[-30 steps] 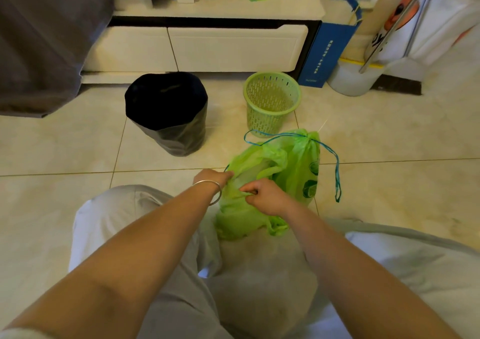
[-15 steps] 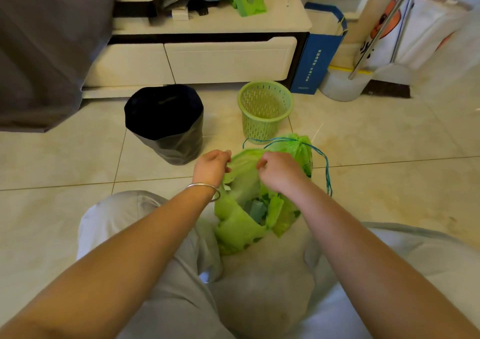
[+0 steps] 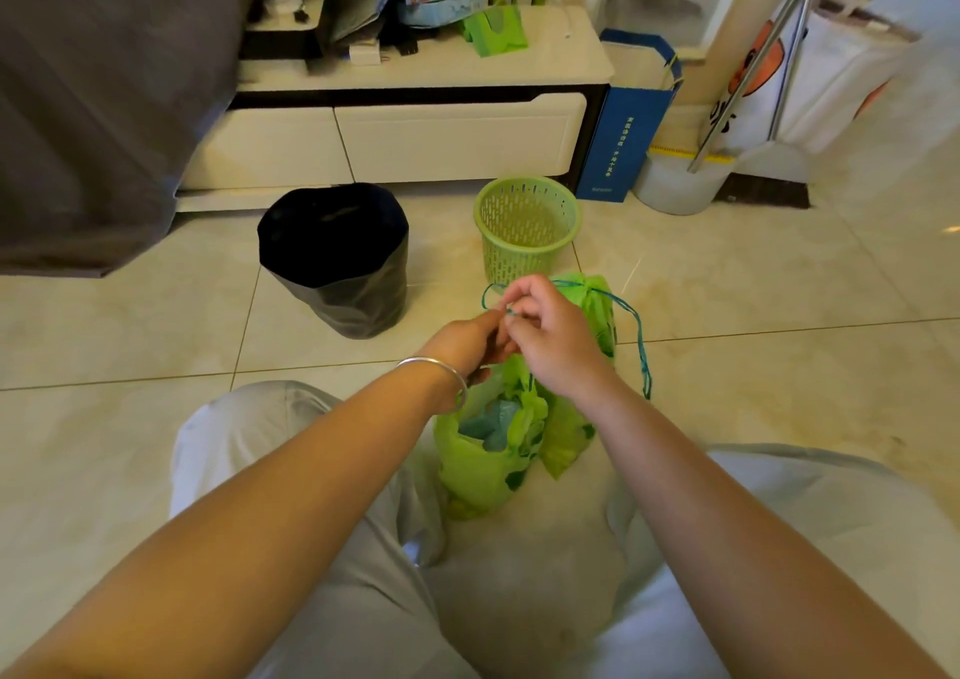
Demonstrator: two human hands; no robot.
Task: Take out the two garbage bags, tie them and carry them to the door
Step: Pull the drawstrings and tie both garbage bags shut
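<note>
1. Hands meet above the floor (image 3: 130, 444), in front of the crouching person's knees: the left hand (image 3: 470, 340) and right hand (image 3: 556, 335) are touching, fingertips together.
2. Fingers (image 3: 519, 293) of the right hand are curled and pressed together, pinching the thin blue drawstring (image 3: 641, 351); the left hand's fingers close on the same cord right beside them, though its fingertips are partly hidden behind the right hand.
3. Green garbage bag (image 3: 483, 465) sits on the tiles directly below the hands, between the knees, its mouth still open with pale blue rubbish showing inside.
4. A second bunch of the same green plastic (image 3: 597, 304) rises just behind the right hand, gathered at its top by the cord, which loops down its right side. Whether this is a separate bag, I cannot tell.
5. Left wrist wears a silver bangle (image 3: 441, 369).
6. Beyond the hands stands the green basket (image 3: 527, 231), unlined, just past the gathered plastic.
7. To its left, well apart, stands the bin with a black garbage bag (image 3: 335, 252) still fitted over its rim, open.
8. A low white cabinet (image 3: 457, 137) runs behind both.
</note>
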